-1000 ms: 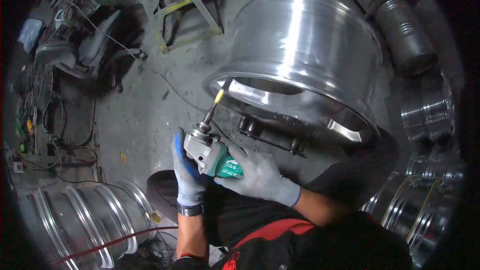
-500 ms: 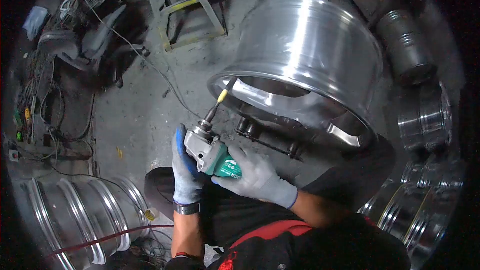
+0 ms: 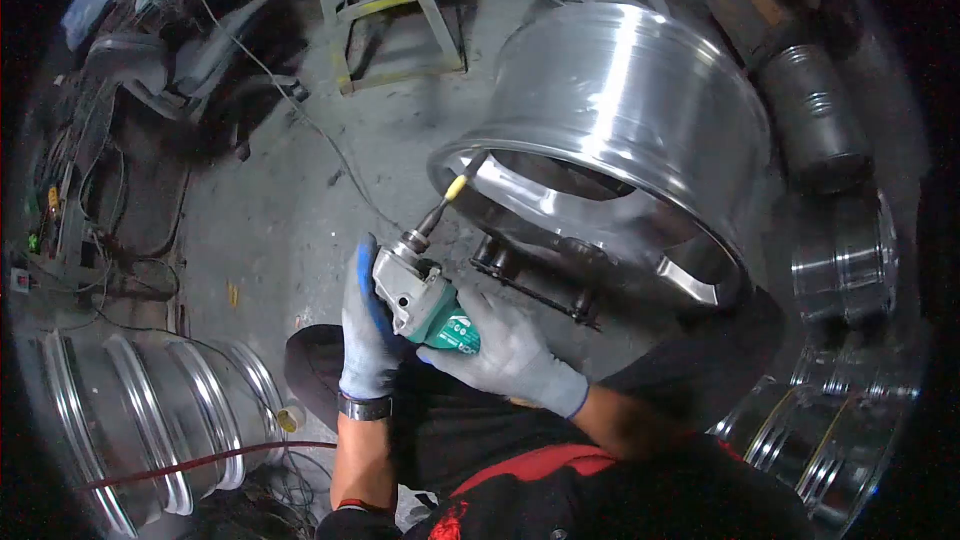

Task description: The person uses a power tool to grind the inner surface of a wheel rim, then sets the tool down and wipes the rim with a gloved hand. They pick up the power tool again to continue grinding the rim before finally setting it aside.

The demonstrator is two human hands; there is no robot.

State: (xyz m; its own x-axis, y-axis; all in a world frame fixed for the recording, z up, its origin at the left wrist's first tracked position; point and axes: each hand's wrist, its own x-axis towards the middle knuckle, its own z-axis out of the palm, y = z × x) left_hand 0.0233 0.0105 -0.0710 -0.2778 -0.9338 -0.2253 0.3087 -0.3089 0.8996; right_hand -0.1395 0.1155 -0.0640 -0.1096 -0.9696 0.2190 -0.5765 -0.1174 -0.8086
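A green and grey angle grinder (image 3: 440, 318) with a long spindle is gripped between my gloved hands. My left hand (image 3: 368, 340) wraps the side of its metal head, the blue palm against the housing. My right hand (image 3: 505, 352) closes round the green body. From the head a shaft with a yellow band (image 3: 456, 187) points up and right. Its dark tip (image 3: 475, 164) reaches the inner lip of a large polished wheel rim (image 3: 590, 90), near a spoke. The rim lies tilted with its open face toward me, and a dark metal roller stand (image 3: 540, 285) shows below it.
Several shiny rims (image 3: 150, 420) line the lower left, and more rims (image 3: 840, 260) stand along the right. A metal frame stand (image 3: 395, 15) is at the back. A power cord (image 3: 310, 125) crosses the floor. A red hose (image 3: 205, 463) runs at lower left.
The view has shifted slightly, so the rim sits a little lower and further right. Both hands keep their hold on the grinder, and its tip stays at the rim's inner lip.
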